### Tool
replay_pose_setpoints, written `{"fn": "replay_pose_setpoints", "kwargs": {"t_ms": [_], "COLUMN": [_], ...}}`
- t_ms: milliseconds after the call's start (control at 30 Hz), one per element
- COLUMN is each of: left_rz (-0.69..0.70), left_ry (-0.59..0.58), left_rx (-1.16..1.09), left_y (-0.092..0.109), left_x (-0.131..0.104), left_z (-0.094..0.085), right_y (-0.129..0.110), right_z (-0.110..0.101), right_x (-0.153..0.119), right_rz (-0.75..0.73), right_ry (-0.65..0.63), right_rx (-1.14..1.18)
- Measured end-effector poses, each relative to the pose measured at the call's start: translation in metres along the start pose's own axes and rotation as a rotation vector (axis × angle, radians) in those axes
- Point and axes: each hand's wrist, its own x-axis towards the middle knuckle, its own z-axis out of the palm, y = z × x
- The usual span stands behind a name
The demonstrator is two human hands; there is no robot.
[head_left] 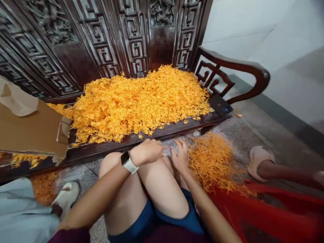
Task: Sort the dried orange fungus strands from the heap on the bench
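Note:
My left hand (149, 152), with a pale-strapped watch (129, 162) on its wrist, is over my knees. Its fingers curl inward and are partly hidden; whether anything small is in them I cannot make out. Just to the right, my right hand (180, 156) is open beside my knee, thumb and fingers apart, with nothing visible between them. Beyond both hands, a broad heap of small yellow-orange plastic-looking flower pieces (141, 101) covers much of the dark wooden bench (172, 130). Near my right hand, a pile of thin orange stringy pieces (212, 158) lies low by the floor.
A cardboard box (32, 128) stands on the bench at left. A dark phone (219, 105) lies by the curved armrest (243, 69). Red plastic stools or seats (265, 209) are at lower right. Other people's feet in pale slippers (260, 160) show at both sides.

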Motion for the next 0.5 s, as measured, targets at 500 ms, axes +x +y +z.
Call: {"fn": "replay_pose_setpoints", "kwargs": {"t_ms": [500], "left_rz": [-0.454], "left_ry": [0.210], "left_rx": [-0.079], "left_y": [-0.112], "left_x": [0.102], "left_z": [0.058], "right_y": [-0.004], "right_z": [0.046], "right_x": [0.206], "right_rz": [0.120], "right_ry": [-0.246], "right_rx": [-0.532]}}
